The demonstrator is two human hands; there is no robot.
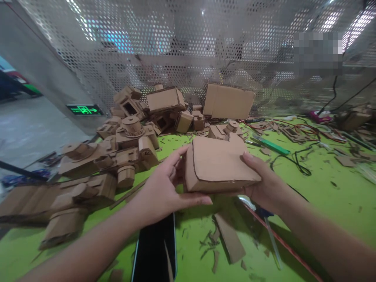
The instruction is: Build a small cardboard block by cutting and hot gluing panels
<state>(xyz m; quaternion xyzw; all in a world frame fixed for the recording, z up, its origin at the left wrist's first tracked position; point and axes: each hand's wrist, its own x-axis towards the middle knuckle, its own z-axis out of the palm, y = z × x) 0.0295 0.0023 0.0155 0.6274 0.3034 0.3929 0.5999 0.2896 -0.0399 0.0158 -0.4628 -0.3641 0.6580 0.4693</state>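
Between my two hands is a cardboard box [221, 160] with dark cut edges, held above the green table [317, 219]. My left hand [164, 186] grips its left end, the thumb along the lower front edge and the fingers round the side. My right hand [263, 180] holds the right end, thumb on the top face and the other fingers mostly hidden beneath. Below the box lie a cardboard strip [229, 237] and thin scraps. A dark phone [155, 250] rests under my left forearm, and a glue stick [273, 243] lies near my right wrist.
Cardboard camera models [129, 152] crowd the left and back of the table. A large cardboard panel [229, 101] leans on the perforated metal screen [182, 47]. A green cutter [272, 145], black cable [302, 168] and red wires lie at the right among scraps.
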